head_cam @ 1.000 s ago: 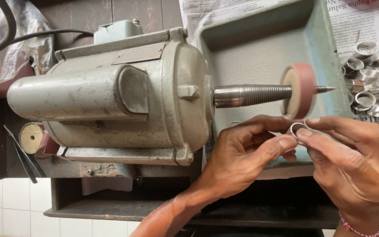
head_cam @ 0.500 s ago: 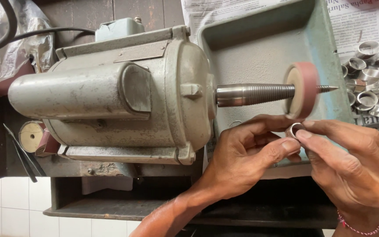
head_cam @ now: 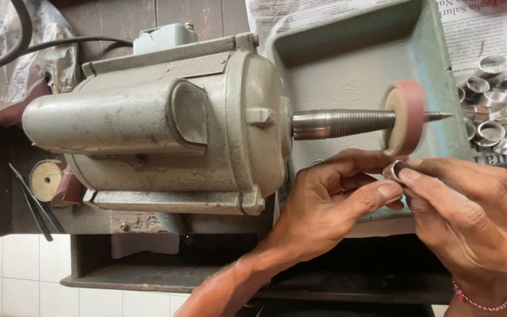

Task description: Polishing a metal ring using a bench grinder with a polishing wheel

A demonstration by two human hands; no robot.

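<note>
Below pink polishing wheel (head_cam: pixel 405 117) on grey motor's (head_cam: pixel 159 141) tapered spindle (head_cam: pixel 341 124), I'm pinching small silver metal ring (head_cam: pixel 395 170) between both hands, left hand (head_cam: pixel 330 205) and right hand (head_cam: pixel 470 217) closed on it. Ring not touching wheel yet; pile of silver rings (head_cam: pixel 500 105) waiting on newspaper.

Left hand (head_cam: pixel 330 196) and right hand (head_cam: pixel 470 217) meet fingertip to fingertip, lower right of frame, thumbs and forefingers pinched, forearms entering from the bottom edge.

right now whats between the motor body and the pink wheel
In the head view, only the tapered threaded spindle spans from the motor body to the pink wheel, above the green tray.
</note>
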